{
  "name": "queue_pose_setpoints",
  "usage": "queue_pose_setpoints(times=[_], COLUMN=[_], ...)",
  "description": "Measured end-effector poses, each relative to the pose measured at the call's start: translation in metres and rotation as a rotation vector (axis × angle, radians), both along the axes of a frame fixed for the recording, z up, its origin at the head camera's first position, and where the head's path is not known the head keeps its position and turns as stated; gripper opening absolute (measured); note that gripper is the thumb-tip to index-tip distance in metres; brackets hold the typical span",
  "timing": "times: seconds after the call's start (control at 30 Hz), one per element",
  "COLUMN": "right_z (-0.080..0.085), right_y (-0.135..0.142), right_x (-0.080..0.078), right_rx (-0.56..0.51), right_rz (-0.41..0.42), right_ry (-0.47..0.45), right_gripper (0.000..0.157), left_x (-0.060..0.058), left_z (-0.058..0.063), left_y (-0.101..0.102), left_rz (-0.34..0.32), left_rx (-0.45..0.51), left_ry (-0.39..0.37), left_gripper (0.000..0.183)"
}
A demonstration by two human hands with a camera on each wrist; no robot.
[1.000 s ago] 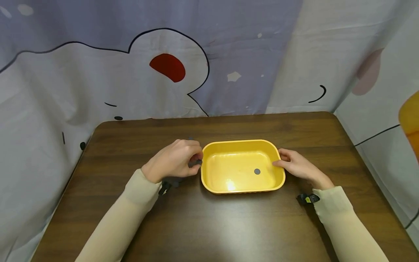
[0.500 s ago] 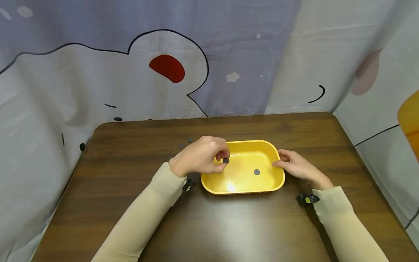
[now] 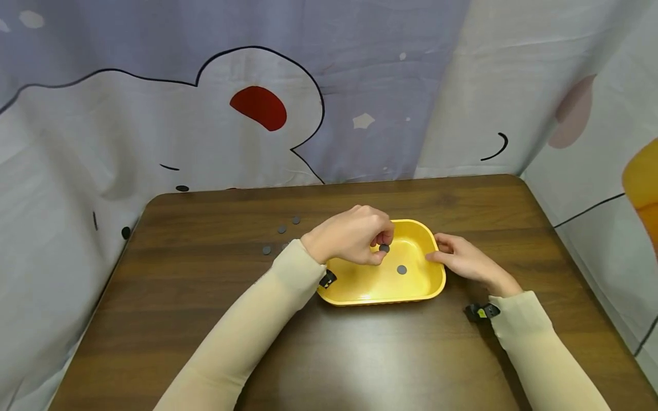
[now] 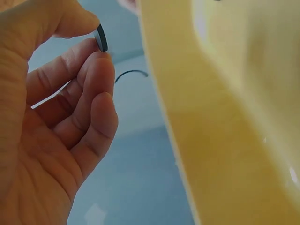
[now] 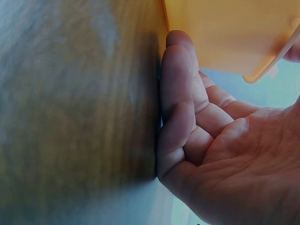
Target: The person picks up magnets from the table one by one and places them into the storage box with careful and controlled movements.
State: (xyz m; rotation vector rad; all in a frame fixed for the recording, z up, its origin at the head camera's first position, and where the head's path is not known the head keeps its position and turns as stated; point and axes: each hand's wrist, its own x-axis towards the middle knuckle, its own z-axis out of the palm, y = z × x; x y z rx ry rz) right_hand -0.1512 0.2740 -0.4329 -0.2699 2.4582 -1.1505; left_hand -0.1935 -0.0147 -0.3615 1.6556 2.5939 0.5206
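My left hand is over the yellow plastic tub, pinching a small dark grey disc between thumb and fingers. In the left wrist view that disc is edge-on at the fingertips, beside the tub's wall. A second grey disc lies flat on the tub floor. At the tub's right end, my right hand grips the rim, thumb inside and fingers outside. The right wrist view has these fingers low against the tabletop, under the tub's outer wall.
Several more grey discs, among them one at the back and one farther left, lie on the brown wooden table left of the tub. A printed curtain hangs behind the table and along its sides.
The left hand has carried its disc rightward from the tub's left end to over its middle, uncovering discs on the table. My right hand stays at the rim.
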Motion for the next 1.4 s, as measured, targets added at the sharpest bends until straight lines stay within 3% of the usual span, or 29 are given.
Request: queue_pose_setpoints(times=[0.3, 0.67, 1.1, 1.4], right_z=[-0.002, 0.001, 0.000, 0.001], right_y=[0.000, -0.003, -0.003, -0.003], right_x=[0.000, 0.001, 0.001, 0.001], right_rx=[-0.002, -0.017, -0.038, -0.021], right_rz=[-0.002, 0.010, 0.015, 0.018], right_ry=[0.004, -0.008, -0.010, -0.013], right_gripper=[0.039, 0.044, 0.042, 0.043], left_x=[-0.013, -0.014, -0.014, -0.007], left_z=[-0.024, -0.048, -0.049, -0.030], left_y=[0.029, 0.036, 0.036, 0.025], left_rz=[-0.006, 0.009, 0.016, 0.023], left_rx=[-0.145, -0.240, -0.266, -0.254], left_ry=[-0.051, -0.068, -0.060, -0.057], left_gripper=[0.009, 0.007, 0.013, 0.036])
